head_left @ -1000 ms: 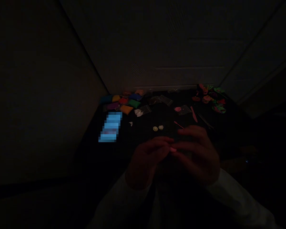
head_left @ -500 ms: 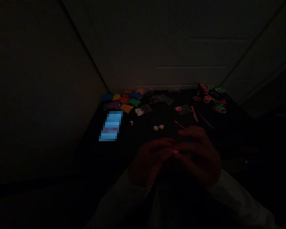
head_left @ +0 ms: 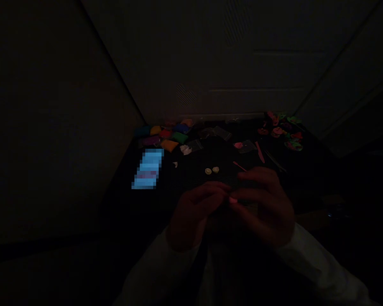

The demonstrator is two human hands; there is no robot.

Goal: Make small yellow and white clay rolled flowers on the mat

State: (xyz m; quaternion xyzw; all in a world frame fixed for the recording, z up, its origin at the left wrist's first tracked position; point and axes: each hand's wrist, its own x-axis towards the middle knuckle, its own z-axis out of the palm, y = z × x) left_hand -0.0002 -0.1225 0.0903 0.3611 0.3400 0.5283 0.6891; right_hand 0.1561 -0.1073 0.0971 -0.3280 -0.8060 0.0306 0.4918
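In the dim light a small lump of pink clay [head_left: 232, 200] shows between my two hands, above the table's near edge. My right hand [head_left: 268, 206] pinches it between thumb and fingers, its index finger raised. My left hand [head_left: 191, 212] has its fingers pressed together, their tips against the left side of the lump; its thumb is hard to make out. Just beyond lie two small pale round pieces [head_left: 212, 170] side by side. A thin pink tool [head_left: 239, 165] rests past my right fingers.
A lit phone [head_left: 147, 169] lies at left. Packs of coloured clay [head_left: 169, 145] are heaped behind it. Opened bags hold white clay [head_left: 185, 149] and pink clay [head_left: 238, 145]. A pink plastic knife [head_left: 260, 152] and colourful clay figures [head_left: 277, 132] lie on the right.
My left hand has shifted slightly left and my fingertips have parted a little, so more of the pink lump shows. The things on the table look the same.
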